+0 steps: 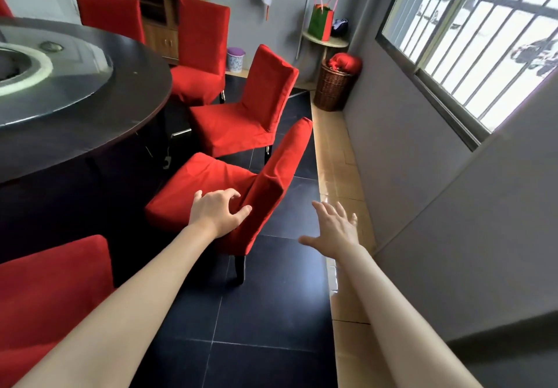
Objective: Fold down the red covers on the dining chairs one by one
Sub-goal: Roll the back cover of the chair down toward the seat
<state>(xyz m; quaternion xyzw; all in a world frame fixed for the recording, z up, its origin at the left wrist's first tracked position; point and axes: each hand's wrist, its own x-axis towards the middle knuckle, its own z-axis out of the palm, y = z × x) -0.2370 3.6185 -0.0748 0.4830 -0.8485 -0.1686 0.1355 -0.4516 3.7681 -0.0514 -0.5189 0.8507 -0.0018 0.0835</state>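
Several dining chairs in red covers stand around a dark round table (pixel 99 122). The nearest chair (pixel 211 188) is in the middle of the view, its backrest (pixel 283 170) leaning to the right. My left hand (pixel 219 211) grips the red cover at the seam where seat and backrest meet, fingers curled into the fabric. My right hand (pixel 332 229) hovers over the dark floor to the right of that chair, fingers spread, touching nothing. A second covered chair (pixel 250 106) stands behind it, a third (pixel 199 52) farther back. Another red chair (pixel 51 285) fills the lower left corner.
A wicker basket (pixel 332 85) holding red cloth stands by the grey wall under the barred window (pixel 483 34). A corner shelf (pixel 326 42) carries a green and red bag. A wooden cabinet (pixel 160 16) is at the back. Dark tiles (pixel 256 327) lie between chairs and wall.
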